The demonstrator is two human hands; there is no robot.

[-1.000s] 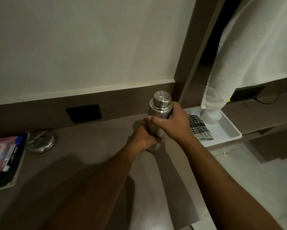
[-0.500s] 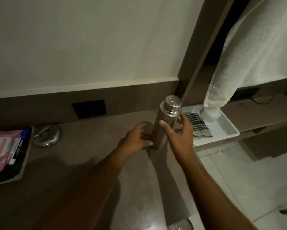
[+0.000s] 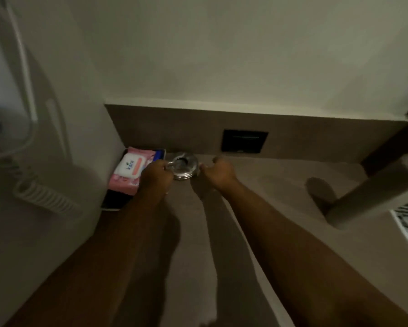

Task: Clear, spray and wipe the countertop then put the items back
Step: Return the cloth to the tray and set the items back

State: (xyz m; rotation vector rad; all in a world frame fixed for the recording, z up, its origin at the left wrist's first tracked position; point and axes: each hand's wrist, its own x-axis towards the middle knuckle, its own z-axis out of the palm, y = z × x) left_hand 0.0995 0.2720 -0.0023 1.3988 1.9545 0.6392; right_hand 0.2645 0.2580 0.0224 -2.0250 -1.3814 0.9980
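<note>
2 hands flank a shiny round metal dish; left hand fingers grip its rim, right hand fingers curled loosely.

Bare countertop lies open between the wipes pack and steel bottle.

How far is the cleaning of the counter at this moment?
Unclear whether this is clearing or putting back. Both hands, left hand and right hand, are at the round metal dish near the back wall. The pink wipes pack and metal bottle stand on the counter; no spray or cloth in use.
</note>
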